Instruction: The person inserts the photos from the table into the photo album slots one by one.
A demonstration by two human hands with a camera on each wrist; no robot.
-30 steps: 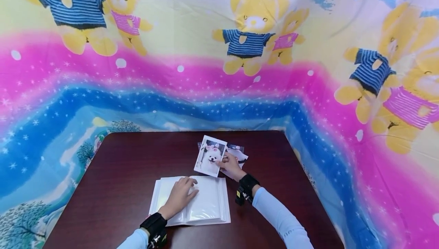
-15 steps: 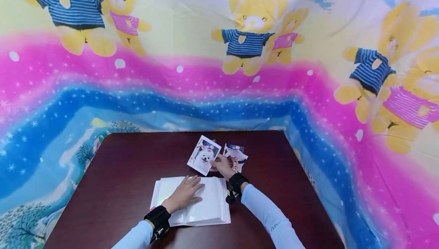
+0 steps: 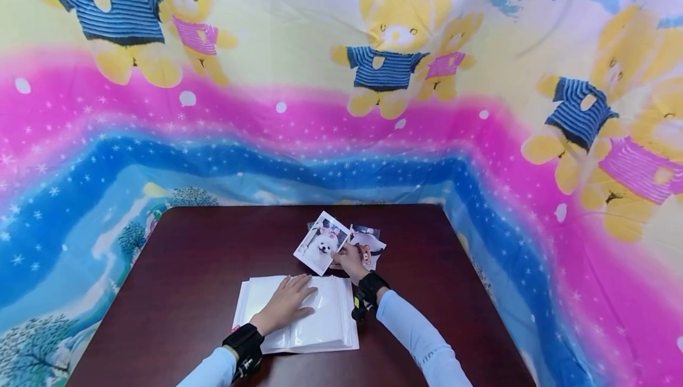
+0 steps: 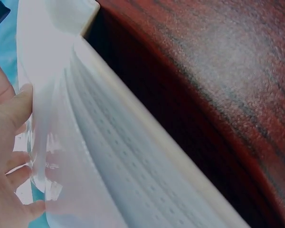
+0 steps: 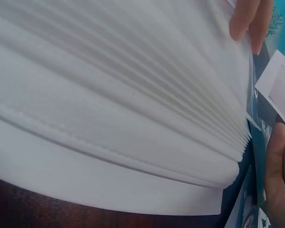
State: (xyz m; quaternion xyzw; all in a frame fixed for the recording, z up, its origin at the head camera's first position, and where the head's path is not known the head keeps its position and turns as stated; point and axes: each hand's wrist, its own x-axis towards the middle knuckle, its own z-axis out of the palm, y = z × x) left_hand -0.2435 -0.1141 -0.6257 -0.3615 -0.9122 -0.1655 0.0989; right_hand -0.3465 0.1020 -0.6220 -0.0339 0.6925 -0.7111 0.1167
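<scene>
A white photo album (image 3: pixel 325 325) lies open on the table, its clear sleeve pages showing. My left hand (image 3: pixel 285 304) rests on those pages with its fingers extended; in the left wrist view the thumb (image 4: pixel 21 104) touches a page. Beyond the album's far edge, my right hand (image 3: pixel 352 262) pinches a white-bordered photo (image 3: pixel 318 248) of a fluffy white dog by its right side. The photo is tilted. In the right wrist view, only part of this photo (image 5: pixel 280 88) shows above the right hand's fingers (image 5: pixel 277 156).
More photos (image 3: pixel 373 245) lie on the table behind and beside the right hand, one with a brown bear picture. The dark wooden table (image 3: pixel 197 262) has a cartoon-bear cloth (image 3: pixel 299 150) hanging behind and at its sides.
My right hand has carried the dog photo a little left, tilting it more, then slightly back right. My left hand has shifted slightly right over the album, its fingers flatter on the pages.
</scene>
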